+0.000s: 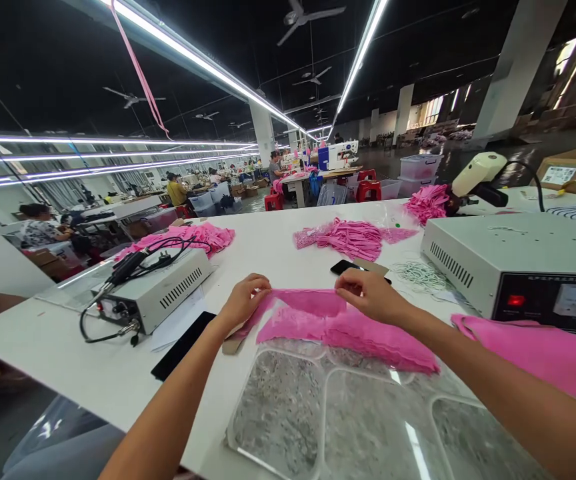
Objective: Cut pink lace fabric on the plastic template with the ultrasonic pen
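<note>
My left hand (245, 299) and my right hand (371, 293) pinch the two ends of one pink fabric piece (308, 301), stretched flat between them just above the white table (278, 250). Both hands are closed on its top edge. Under it lies a stack of pink fabric pieces (353, 337), spread toward the right. A clear plastic tray (328, 413) with grey-speckled compartments sits at the table's near edge, right below the hands.
A white box machine (523, 267) with a red light stands at right, a smaller one (153, 293) with black cables at left. More pink piles (351, 238) and white elastic loops (421, 275) lie behind. A black phone (182, 345) lies left. Other workers sit far back.
</note>
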`<action>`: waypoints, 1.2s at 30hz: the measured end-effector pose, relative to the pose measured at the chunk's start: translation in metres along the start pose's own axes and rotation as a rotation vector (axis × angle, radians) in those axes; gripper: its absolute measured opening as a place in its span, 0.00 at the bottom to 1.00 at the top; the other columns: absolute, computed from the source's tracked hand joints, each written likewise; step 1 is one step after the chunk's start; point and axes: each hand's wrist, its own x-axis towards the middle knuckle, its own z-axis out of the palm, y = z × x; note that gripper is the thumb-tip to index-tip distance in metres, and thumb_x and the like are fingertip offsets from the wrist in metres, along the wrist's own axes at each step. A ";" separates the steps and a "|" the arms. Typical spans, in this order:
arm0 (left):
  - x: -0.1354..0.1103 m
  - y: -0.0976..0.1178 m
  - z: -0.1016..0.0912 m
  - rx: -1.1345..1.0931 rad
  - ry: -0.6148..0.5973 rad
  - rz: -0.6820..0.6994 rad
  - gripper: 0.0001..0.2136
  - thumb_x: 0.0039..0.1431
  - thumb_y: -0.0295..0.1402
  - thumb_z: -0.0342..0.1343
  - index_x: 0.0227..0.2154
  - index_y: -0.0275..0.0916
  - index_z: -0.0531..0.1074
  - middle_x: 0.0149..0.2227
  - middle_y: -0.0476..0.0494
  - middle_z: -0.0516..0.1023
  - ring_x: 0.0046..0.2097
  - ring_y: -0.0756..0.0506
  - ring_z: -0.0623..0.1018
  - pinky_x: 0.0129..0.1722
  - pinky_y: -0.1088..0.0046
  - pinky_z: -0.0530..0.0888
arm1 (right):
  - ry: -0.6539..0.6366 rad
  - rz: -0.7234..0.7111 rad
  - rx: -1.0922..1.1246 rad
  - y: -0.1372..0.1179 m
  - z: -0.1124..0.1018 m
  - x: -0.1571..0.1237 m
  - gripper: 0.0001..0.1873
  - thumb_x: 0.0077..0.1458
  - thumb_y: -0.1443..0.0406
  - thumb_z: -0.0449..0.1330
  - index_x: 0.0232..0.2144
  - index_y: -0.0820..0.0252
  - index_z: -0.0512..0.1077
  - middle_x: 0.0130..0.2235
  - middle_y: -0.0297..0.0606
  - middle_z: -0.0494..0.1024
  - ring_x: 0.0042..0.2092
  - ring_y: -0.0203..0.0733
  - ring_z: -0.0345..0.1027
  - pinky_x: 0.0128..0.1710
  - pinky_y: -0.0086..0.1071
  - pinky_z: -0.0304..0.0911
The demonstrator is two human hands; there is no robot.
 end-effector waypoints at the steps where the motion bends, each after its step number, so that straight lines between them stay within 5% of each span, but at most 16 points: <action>1: -0.002 -0.007 -0.001 0.014 0.004 0.000 0.11 0.62 0.35 0.47 0.32 0.38 0.73 0.45 0.41 0.73 0.44 0.46 0.73 0.44 0.69 0.70 | -0.001 -0.033 -0.014 0.001 0.007 0.008 0.08 0.55 0.66 0.52 0.28 0.60 0.69 0.31 0.38 0.71 0.31 0.38 0.63 0.31 0.32 0.59; 6: -0.036 -0.036 0.014 0.061 -0.134 0.020 0.09 0.59 0.34 0.51 0.29 0.40 0.75 0.49 0.43 0.73 0.48 0.44 0.74 0.51 0.67 0.70 | -0.127 -0.170 -0.055 0.007 0.049 0.004 0.08 0.50 0.72 0.54 0.23 0.60 0.71 0.30 0.38 0.72 0.33 0.40 0.64 0.35 0.34 0.60; 9: -0.049 -0.038 0.023 0.075 -0.162 0.019 0.08 0.58 0.34 0.51 0.32 0.40 0.76 0.51 0.42 0.73 0.51 0.42 0.73 0.53 0.64 0.69 | -0.112 -0.136 -0.038 0.016 0.051 -0.015 0.08 0.52 0.71 0.54 0.29 0.59 0.73 0.33 0.39 0.74 0.38 0.42 0.66 0.40 0.35 0.62; 16: -0.017 0.025 0.057 -0.020 -0.197 0.136 0.08 0.60 0.34 0.52 0.33 0.41 0.75 0.42 0.43 0.75 0.46 0.44 0.73 0.50 0.67 0.68 | -0.028 0.156 -0.067 0.045 -0.001 -0.065 0.09 0.54 0.63 0.53 0.29 0.60 0.72 0.30 0.36 0.74 0.29 0.39 0.65 0.29 0.32 0.61; 23: 0.029 0.068 0.112 -0.069 -0.321 0.198 0.04 0.55 0.30 0.57 0.32 0.38 0.77 0.35 0.45 0.76 0.37 0.46 0.75 0.40 0.72 0.70 | -0.093 0.210 -0.134 0.050 -0.002 -0.083 0.08 0.52 0.66 0.52 0.26 0.59 0.71 0.29 0.36 0.72 0.31 0.40 0.64 0.32 0.33 0.58; 36: 0.030 0.081 0.102 0.038 -0.315 0.179 0.10 0.54 0.24 0.50 0.26 0.39 0.76 0.31 0.48 0.77 0.34 0.48 0.74 0.37 0.75 0.68 | -0.108 0.210 -0.109 0.058 -0.001 -0.084 0.04 0.50 0.67 0.56 0.27 0.59 0.71 0.31 0.36 0.72 0.34 0.39 0.65 0.33 0.31 0.57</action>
